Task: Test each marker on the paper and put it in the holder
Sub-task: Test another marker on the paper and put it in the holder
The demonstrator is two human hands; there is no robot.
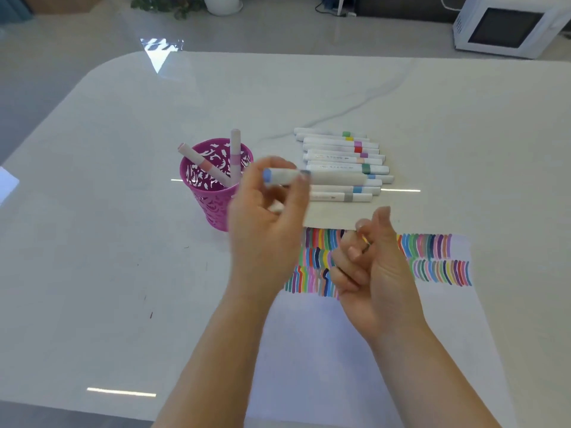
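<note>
A big white shiny table (108, 211) with round corners fills most of the view. On the floor past its far right corner sits a white microwave oven (506, 26). A white sheet of paper (401, 350) lies on the near right part of the table. Three rows of short coloured pen lines (432, 248) run across the top of the paper.

A row of white markers with coloured bands (340, 156) lies flat on the table just behind the paper. To the left of that row stands a pink plastic holder with cut-out patterns (216, 208). Two white markers with pink bands (200, 162) lean inside it.

The left hand (265, 230) is up in the air between the holder and the row. Its finger and thumb pinch a white marker with a blue end (284, 176), held sideways with the blue end toward the holder.

The right hand (377, 273) is over the coloured lines, its fingers curled in and its thumb up. I cannot tell if it holds anything.
</note>
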